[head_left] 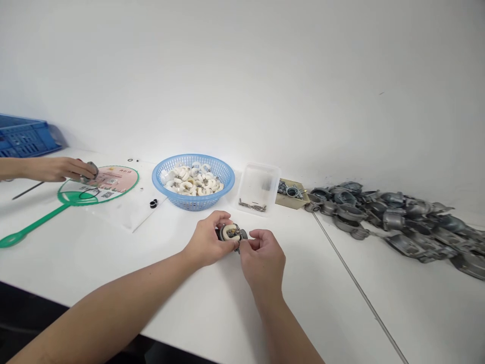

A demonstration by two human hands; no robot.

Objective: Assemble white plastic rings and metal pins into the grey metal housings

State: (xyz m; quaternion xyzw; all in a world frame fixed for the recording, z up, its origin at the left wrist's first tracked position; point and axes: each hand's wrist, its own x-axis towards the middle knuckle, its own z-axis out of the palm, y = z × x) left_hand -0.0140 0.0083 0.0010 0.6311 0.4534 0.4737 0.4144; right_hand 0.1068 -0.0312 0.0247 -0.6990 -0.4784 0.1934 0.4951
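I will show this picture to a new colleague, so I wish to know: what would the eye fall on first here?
The long heap of grey cast-metal housings along the wall on the right stands out first. In the middle, a blue plastic basket full of white rings draws the eye by its colour. Nearer the camera, the person's left hand and right hand hold a small round metal part with a white ring.

White workbench (333, 298): blue plastic basket (194, 202) at 12 o'clock; clear plastic tub (258, 184) just right, 1 o'clock; cardboard tray (291, 201) beside it; cast-metal housings (409, 222) heaped 2–3 o'clock; green-handled paper fan (96, 184) 10 o'clock.
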